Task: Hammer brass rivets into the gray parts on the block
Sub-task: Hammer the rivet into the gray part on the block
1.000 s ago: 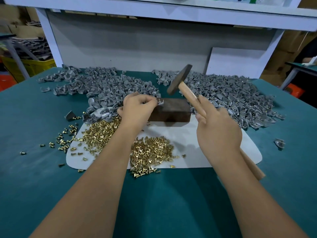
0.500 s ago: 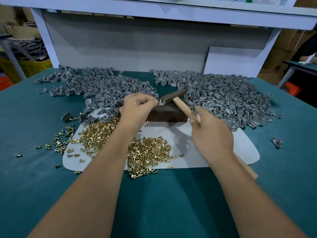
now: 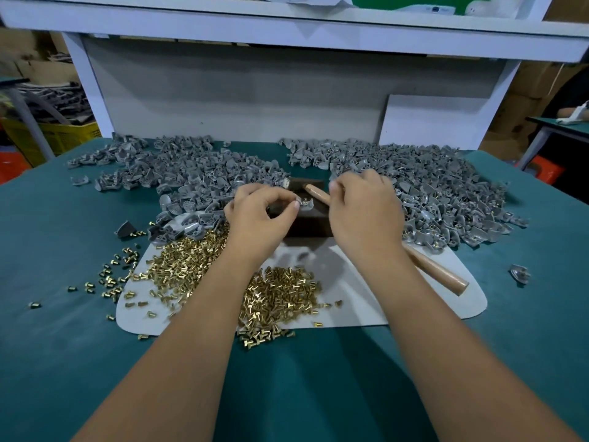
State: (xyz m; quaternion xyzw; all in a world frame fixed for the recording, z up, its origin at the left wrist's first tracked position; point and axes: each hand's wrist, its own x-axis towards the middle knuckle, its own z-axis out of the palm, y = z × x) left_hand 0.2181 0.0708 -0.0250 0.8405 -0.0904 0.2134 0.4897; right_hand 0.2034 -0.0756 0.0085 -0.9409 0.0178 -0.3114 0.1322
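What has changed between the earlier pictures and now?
The hammer came down from its raised position; its head now lies low behind the dark block. The right hand moved forward with it and still grips the handle. The left hand still pinches the gray part on the block. The rivets and gray heaps stayed.

Even overhead light, soft shadows, mild motion blur, wide-angle bowing at edges.

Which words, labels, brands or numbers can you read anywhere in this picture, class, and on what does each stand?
No text can be read.
Hammer: plain wooden handle, no mark visible.
Dark block: no lettering visible.
Yellow crate: no label visible.
Green sheet on the shelf: cut off by the frame, nothing legible.
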